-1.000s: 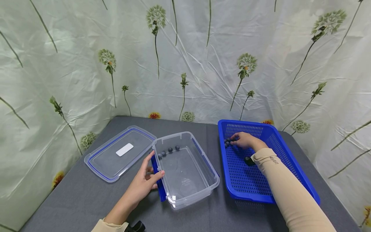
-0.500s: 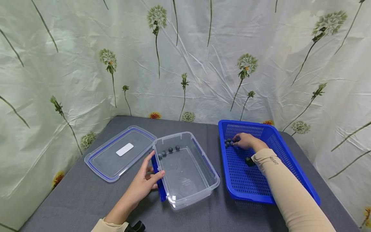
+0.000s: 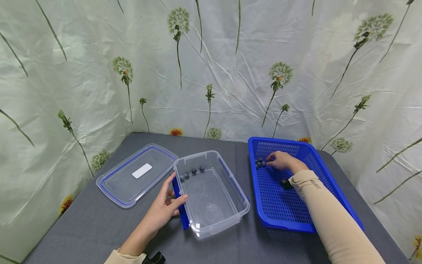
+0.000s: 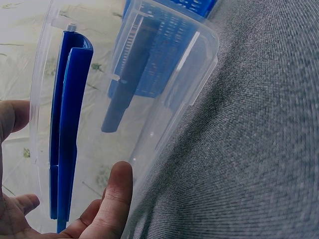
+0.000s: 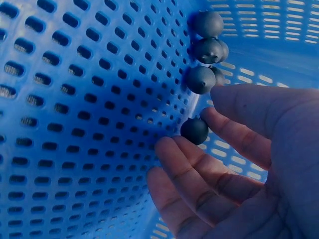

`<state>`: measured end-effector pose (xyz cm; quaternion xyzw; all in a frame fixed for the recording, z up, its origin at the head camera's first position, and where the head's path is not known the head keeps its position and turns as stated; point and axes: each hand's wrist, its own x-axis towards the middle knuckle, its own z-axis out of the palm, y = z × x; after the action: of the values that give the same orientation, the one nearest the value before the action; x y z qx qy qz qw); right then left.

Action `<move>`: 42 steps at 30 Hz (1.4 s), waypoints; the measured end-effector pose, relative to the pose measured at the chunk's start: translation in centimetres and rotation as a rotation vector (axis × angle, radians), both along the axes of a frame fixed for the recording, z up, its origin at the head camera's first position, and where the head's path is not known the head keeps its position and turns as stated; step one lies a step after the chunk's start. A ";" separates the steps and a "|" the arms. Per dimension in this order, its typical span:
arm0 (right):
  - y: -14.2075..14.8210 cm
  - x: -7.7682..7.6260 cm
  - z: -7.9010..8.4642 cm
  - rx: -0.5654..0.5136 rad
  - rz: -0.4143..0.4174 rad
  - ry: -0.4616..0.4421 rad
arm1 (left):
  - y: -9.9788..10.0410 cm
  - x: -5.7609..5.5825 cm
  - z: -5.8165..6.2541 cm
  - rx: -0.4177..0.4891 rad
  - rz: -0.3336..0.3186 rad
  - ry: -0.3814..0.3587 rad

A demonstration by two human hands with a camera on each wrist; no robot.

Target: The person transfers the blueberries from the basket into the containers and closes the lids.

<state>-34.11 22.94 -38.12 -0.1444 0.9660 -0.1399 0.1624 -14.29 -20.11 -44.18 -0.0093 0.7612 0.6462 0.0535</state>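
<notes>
Here, blueberries (image 5: 201, 79), white label (image 3: 142, 171), blurred sleeve lettering (image 3: 315, 183)

Both hands were bare: left hand (image 3: 163, 207), right hand (image 3: 280, 160). Right sleeve (image 3: 334, 220) was cream-beige, long, fairly snug, plain fabric with light creases; its cuff (image 3: 298, 177) was wider than the wrist. Small dark lettering (image 3: 315, 183) was printed near that cuff, too small to read. Left sleeve (image 3: 125, 258) showed only its end, same cream colour, lower frame edge. Black rounded device (image 3: 157, 257) was at the left wrist; black piece (image 3: 286, 184) at the right wrist, partly hidden.
</notes>
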 end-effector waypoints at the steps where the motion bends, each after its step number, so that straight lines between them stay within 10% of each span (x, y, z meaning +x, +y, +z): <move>1: 0.1 0.0 0.0 -0.003 0.001 0.003 | 0.0 0.0 0.0 0.000 0.001 -0.001; 42: 0.2 1.3 4.4 -0.210 0.049 0.103 | 0.2 0.0 0.0 0.026 -0.005 -0.004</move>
<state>-32.85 23.13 -33.72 -0.1911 0.9493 -0.2288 0.1000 -14.30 -19.94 -44.15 -0.0081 0.7526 0.6560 0.0569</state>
